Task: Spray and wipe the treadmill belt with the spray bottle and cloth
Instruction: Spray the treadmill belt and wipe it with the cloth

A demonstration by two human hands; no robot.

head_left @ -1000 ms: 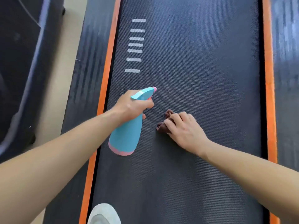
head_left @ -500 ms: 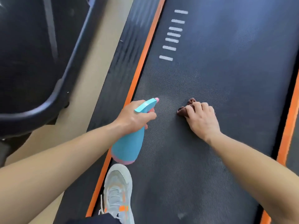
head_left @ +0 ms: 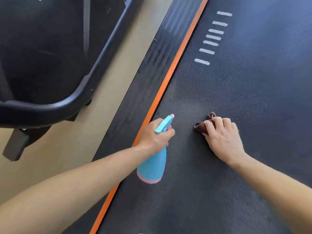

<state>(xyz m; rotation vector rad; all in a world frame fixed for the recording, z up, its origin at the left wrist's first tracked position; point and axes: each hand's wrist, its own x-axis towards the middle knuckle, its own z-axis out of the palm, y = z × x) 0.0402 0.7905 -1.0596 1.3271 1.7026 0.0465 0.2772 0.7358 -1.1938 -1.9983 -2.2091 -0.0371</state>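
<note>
Both hands work over the belt (head_left: 228, 92). Left hand (head_left: 156, 136) is wrapped round the bottle (head_left: 152, 168), held above the belt beside its orange stripe (head_left: 170, 75). Right hand (head_left: 222, 137) lies flat on the belt, fingers curled over the cloth (head_left: 201, 126), pressing it down.

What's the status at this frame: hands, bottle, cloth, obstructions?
Left hand gripping spray bottle, nozzle forward. Right hand pressing brown cloth on treadmill belt. Nothing blocking the belt ahead.

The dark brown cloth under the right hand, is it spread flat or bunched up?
Bunched up: the dark brown cloth shows only crumpled folds beyond the right hand.
</note>
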